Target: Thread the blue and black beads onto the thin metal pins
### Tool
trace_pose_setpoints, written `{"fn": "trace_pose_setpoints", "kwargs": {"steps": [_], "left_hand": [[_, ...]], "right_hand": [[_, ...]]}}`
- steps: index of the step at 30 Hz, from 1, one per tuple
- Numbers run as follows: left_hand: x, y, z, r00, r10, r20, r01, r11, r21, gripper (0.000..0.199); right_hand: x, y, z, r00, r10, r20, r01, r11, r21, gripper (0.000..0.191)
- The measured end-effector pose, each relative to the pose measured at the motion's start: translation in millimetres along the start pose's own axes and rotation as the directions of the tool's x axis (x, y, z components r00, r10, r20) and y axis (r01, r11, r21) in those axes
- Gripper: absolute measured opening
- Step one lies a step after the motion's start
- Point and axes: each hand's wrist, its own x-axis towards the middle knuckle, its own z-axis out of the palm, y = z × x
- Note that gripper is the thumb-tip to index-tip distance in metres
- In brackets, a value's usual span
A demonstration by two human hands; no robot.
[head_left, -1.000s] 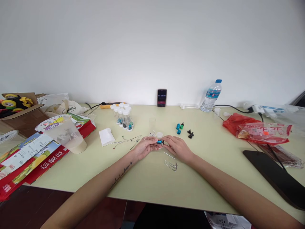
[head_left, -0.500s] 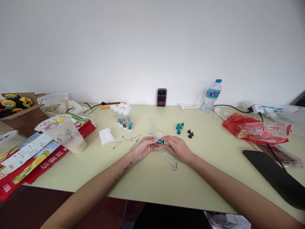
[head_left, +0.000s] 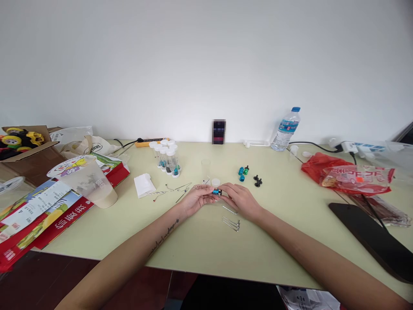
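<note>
Between my hands is a small blue metallic part with a black end on its right. The fingers of my left hand pinch its blue side, while my right hand grips the black end. Just behind them lie a white round cap and a clear tube. Several metal hex keys rest in front of my right hand. Blue and green parts and black parts sit to the right. Thin metal tools lie left of my left hand.
Capped tubes stand at the back left, near a white paper. A milky drink cup is further left. A phone leans on the wall. A water bottle, red bag and black object are at right.
</note>
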Motion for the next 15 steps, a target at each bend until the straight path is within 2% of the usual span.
{"fn": "trace_pose_setpoints", "kwargs": {"steps": [15], "left_hand": [[-0.1,-0.3,0.1,1.0,-0.006,-0.008,0.006,1.0,0.002,0.024]], "right_hand": [[0.9,-1.6,-1.4,1.0,0.0,0.001,0.0,1.0,0.004,0.025]]}}
